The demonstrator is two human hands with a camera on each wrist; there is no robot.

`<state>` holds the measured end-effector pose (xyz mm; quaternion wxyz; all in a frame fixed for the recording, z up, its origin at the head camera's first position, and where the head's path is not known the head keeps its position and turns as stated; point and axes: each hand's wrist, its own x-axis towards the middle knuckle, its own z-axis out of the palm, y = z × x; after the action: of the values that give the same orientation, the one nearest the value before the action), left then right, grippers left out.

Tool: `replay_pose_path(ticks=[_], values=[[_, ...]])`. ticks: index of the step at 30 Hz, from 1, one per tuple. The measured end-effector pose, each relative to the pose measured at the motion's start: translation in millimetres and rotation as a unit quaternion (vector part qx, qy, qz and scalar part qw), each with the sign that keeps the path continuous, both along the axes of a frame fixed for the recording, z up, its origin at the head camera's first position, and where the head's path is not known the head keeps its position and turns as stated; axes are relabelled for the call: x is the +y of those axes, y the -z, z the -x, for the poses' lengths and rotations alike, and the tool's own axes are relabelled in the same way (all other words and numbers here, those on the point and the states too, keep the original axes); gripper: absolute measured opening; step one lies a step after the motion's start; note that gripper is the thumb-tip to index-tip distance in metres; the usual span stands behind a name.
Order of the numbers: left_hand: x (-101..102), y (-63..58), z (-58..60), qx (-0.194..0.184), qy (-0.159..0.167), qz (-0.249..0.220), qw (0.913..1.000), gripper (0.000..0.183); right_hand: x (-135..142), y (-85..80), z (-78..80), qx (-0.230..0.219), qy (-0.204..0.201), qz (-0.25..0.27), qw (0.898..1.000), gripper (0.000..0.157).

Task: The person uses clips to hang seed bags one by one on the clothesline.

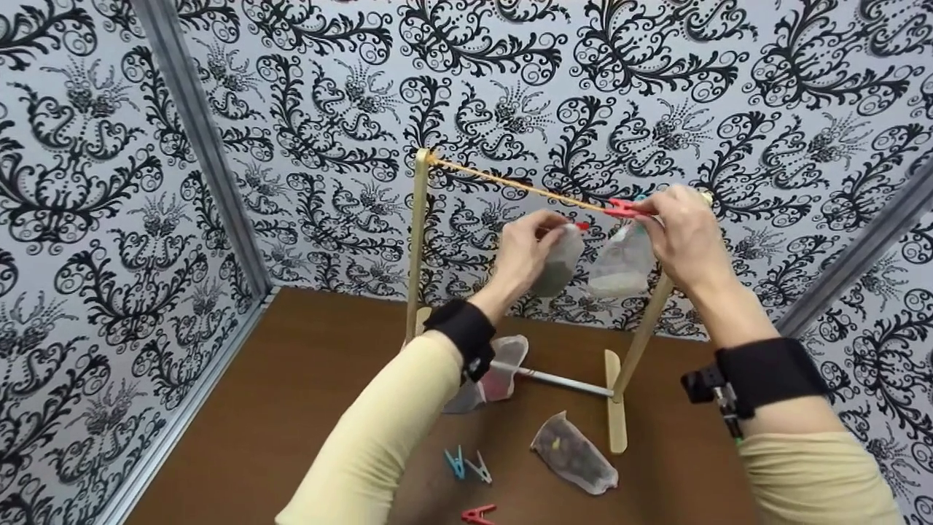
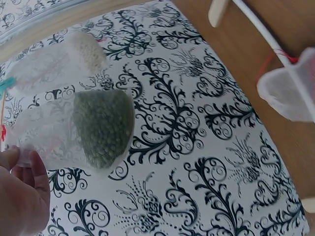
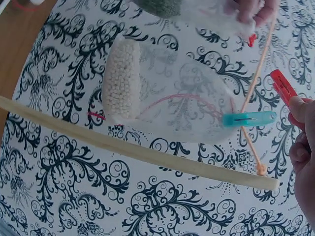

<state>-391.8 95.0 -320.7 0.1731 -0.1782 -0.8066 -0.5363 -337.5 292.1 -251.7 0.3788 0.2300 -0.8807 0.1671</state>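
Note:
My left hand (image 1: 525,244) pinches the upper part of a sheer drawstring bag (image 2: 103,128) with green, bean-like pieces at its bottom. The bag's top is close below an orange string (image 1: 510,182). In my right hand (image 1: 685,233) is a red clothespin (image 3: 283,88), gripped at one end between thumb and fingers, beside the string in the right wrist view. Another sheer bag (image 3: 123,83), with small white pieces in the bottom, hangs from the string by a teal clothespin (image 3: 248,119). It hangs between my hands in the head view.
Wooden posts (image 1: 417,240) hold the string; a white rod (image 1: 568,383) joins them low down. On the brown table (image 1: 328,379) lie a dark-filled bag (image 1: 576,452), a pale and pink bag (image 1: 503,364), and teal (image 1: 455,463), grey (image 1: 479,467) and red clothespins (image 1: 479,515). Patterned walls stand behind.

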Motion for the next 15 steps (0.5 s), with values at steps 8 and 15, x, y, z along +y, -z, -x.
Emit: replay_pose_path(ticks=[8, 15], values=[[19.2, -6.4, 13.8, -0.018, 0.004, -0.03, 0.9994, 0.017, 3.8, -2.0, 11.7, -0.042, -0.004, -0.033, 0.999, 0.007], [28.4, -8.2, 25.2, -0.014, 0.018, -0.052, 0.9984, 0.016, 8.5, -6.7, 18.5, -0.077, -0.017, -0.049, 0.996, 0.008]])
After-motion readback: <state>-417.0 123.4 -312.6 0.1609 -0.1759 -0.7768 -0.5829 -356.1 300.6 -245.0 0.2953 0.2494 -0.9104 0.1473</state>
